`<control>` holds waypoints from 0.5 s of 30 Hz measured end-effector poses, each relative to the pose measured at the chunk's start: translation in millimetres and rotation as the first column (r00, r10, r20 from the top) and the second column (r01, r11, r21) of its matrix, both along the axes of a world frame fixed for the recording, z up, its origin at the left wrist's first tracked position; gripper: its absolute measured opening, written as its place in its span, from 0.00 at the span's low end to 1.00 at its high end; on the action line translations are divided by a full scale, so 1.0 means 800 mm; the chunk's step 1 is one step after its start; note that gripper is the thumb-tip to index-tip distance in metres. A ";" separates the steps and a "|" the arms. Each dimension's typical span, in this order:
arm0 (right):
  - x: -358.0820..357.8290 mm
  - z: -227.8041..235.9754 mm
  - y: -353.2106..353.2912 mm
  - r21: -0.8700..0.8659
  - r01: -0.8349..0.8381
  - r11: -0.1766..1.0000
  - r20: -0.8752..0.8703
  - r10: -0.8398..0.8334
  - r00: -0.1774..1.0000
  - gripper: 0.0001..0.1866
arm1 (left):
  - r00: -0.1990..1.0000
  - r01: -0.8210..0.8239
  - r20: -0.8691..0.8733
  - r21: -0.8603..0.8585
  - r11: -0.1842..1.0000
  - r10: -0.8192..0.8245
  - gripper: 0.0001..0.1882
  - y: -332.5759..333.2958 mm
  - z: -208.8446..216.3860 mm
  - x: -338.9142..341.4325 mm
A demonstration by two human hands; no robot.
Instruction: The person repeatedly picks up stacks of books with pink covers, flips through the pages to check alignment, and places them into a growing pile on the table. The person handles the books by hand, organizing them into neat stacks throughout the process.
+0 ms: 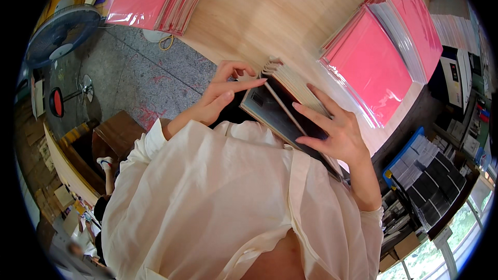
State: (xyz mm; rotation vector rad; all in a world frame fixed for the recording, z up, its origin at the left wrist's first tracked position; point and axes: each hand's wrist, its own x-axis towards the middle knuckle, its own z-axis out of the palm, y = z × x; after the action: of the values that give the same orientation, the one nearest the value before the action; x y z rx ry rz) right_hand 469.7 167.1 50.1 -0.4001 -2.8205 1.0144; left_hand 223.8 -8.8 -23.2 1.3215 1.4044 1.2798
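An album with dark pages (259, 105) lies open at the table's near edge, close against my body. Its thick block of pale-edged pages (297, 89) stands up on the far right side. My left hand (223, 93) reaches over the album's left end, the index finger stretched out and its tip touching the top of the dark pages; the other fingers are bent and hold nothing visible. Across the right part of the album lies my right hand (334, 129), fingers spread, with fingertips and thumb on the dark page. The palm hides part of the page block.
Pink, plastic-wrapped stacks (371, 67) stand on the wooden table (259, 10) at right, and another pink stack (155, 0) at far left. A fan (62, 36) stands left. Bundled dark stacks (433, 189) lie at right. Another person's foot (105, 162) shows at lower left.
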 end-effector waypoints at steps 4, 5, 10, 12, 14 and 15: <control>0.005 -0.005 -0.005 -0.025 0.047 0.999 0.047 -0.045 0.998 0.26 | 0.991 -0.051 0.120 -0.001 0.999 0.051 0.36 -0.001 -0.013 0.007; 0.005 -0.007 -0.006 -0.023 0.070 0.997 0.043 -0.069 0.997 0.26 | 0.986 -0.094 0.142 0.024 0.995 0.089 0.37 -0.004 -0.016 0.007; 0.004 -0.007 -0.002 0.115 -0.062 0.991 0.065 0.055 0.996 0.26 | 0.991 -0.090 0.096 -0.005 0.996 0.090 0.36 -0.016 -0.022 0.001; 0.005 -0.010 -0.003 0.089 -0.048 0.995 0.029 0.046 0.999 0.26 | 0.990 -0.084 0.113 -0.055 0.995 0.089 0.37 -0.018 -0.023 0.003; 0.004 -0.009 -0.003 0.072 -0.056 0.996 0.004 0.056 0.998 0.26 | 0.982 -0.068 0.169 -0.085 0.994 0.082 0.38 -0.018 -0.024 0.007; 0.003 -0.007 -0.003 0.056 -0.052 0.997 0.017 0.051 0.999 0.26 | 0.980 -0.050 0.186 -0.096 0.994 0.068 0.38 -0.018 -0.023 0.007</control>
State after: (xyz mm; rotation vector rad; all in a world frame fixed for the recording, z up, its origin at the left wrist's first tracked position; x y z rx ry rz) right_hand 472.3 164.7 44.7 -0.3322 -2.8802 0.9432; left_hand 229.8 -22.9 -41.6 1.0754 1.3600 1.3278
